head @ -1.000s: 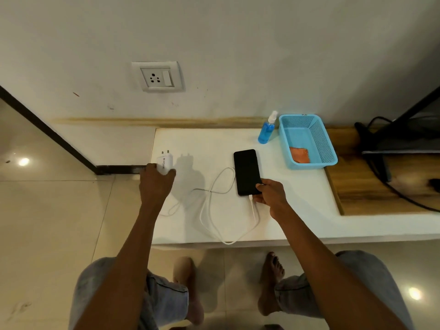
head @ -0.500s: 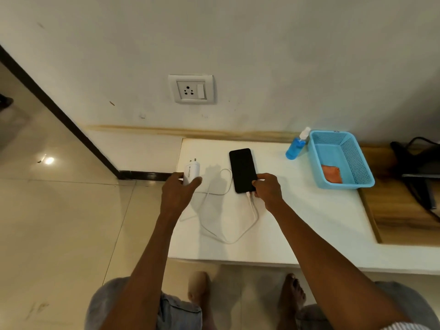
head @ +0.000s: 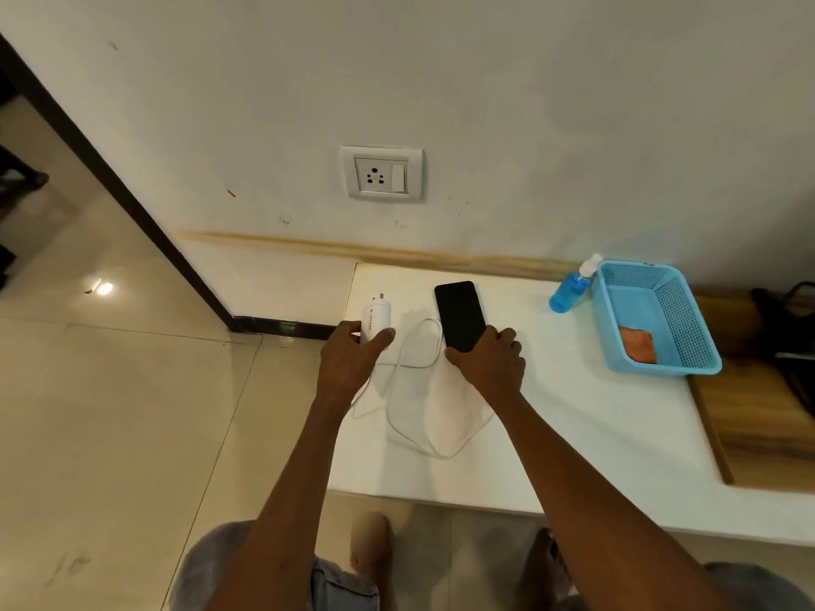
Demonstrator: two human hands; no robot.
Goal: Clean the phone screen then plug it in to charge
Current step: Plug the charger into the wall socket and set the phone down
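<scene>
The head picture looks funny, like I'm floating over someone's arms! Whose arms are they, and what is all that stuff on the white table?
There is no machine here. A person wears a camera on their head, so you look down along their own arms. The left hand grips a white plastic charger plug. The right hand holds the near end of a flat black phone lying on the white table. A thin white cable loops between them. Further right stand a blue spray bottle and a blue plastic basket with an orange cloth inside. The white wall socket above has nothing plugged in yet.
</scene>
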